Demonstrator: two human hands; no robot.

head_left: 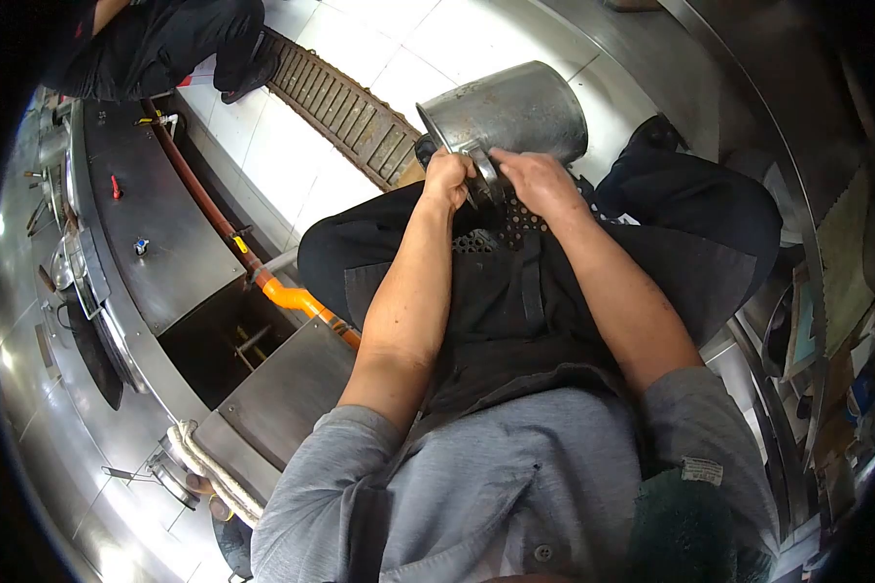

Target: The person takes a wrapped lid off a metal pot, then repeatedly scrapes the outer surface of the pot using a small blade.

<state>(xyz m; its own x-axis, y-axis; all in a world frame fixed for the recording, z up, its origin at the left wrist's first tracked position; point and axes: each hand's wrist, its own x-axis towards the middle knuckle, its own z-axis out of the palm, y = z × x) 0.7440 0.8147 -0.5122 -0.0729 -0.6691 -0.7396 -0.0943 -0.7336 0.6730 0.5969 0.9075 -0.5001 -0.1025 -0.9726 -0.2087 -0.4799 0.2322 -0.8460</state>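
Observation:
A large dented metal pot (515,109) lies tipped on its side on the tiled floor between my knees, its rim toward the left. My left hand (448,178) is a closed fist at the rim, wrapped round something I cannot make out. Beside it, my right hand (542,181) reaches to a curved metal piece (485,173) near the pot's rim, its index finger stretched out. Whether the right hand grips anything is unclear. Below the hands is a dark perforated surface (528,223), over my black apron.
A rusty floor grate (345,107) runs beyond my left knee. At the left stand a steel counter (165,223) and an orange pipe (287,294). Another person's dark-clothed legs (180,44) are at the upper left. Shelves with various items line the right.

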